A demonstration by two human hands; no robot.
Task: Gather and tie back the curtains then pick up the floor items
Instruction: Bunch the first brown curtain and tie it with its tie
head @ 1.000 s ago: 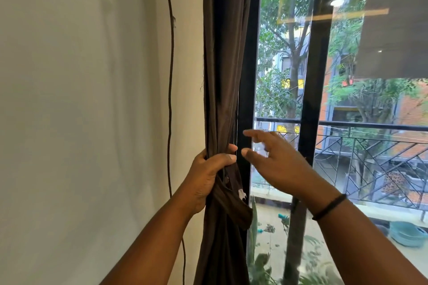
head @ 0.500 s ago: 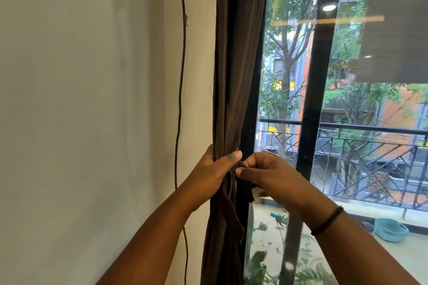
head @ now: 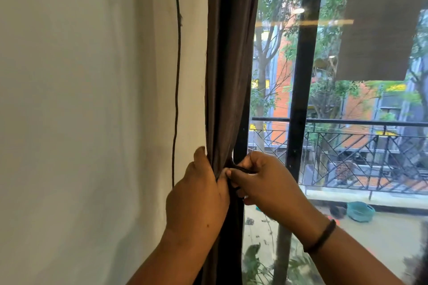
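Brown curtain (head: 228, 76) (bunched) between gripping hands (head: 231, 183)

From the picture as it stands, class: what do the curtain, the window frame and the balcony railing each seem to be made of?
Curtain: woven cloth, dark brown, matt; it hangs in soft folds and bunches where the hands grip it.
Window frame: probably painted metal, black with a slight sheen; thin, straight bars.
Balcony railing: most likely iron or steel, dark painted; slim rods in angled patterns.

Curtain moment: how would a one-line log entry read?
stage: tying back | left hand: grips gathered curtain | right hand: pinches tie strap | floor items: not in view
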